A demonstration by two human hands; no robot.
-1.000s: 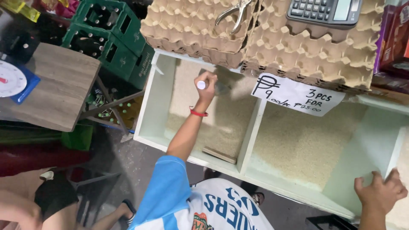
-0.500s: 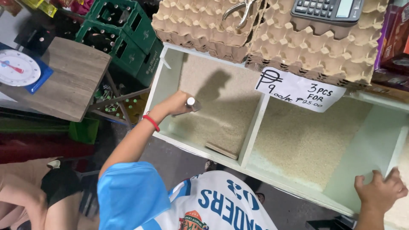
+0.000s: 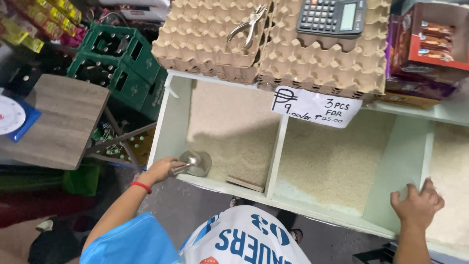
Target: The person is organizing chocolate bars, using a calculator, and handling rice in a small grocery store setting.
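Note:
My left hand (image 3: 159,171), with a red band at the wrist, grips the handle of a round metal scoop (image 3: 195,163). The scoop sits low in the near left corner of the left compartment of a white wooden bin (image 3: 168,122), on the rice (image 3: 234,127). My right hand (image 3: 415,205) rests with fingers spread on the white divider at the bin's right end, holding nothing. More rice (image 3: 332,156) fills the middle compartment.
Stacked egg trays (image 3: 205,39) lie across the bin's back, carrying pliers (image 3: 246,24) and a calculator (image 3: 332,17); a handwritten paper sign (image 3: 315,107) hangs below them. Green bottle crates (image 3: 112,54), a wooden table (image 3: 53,122) and a scale (image 3: 10,117) stand left. A flat wooden piece (image 3: 244,183) lies in the rice.
My left hand has drawn back from the far part of the left compartment to its near left corner, and the scoop's bowl now shows. My right hand stayed on the divider.

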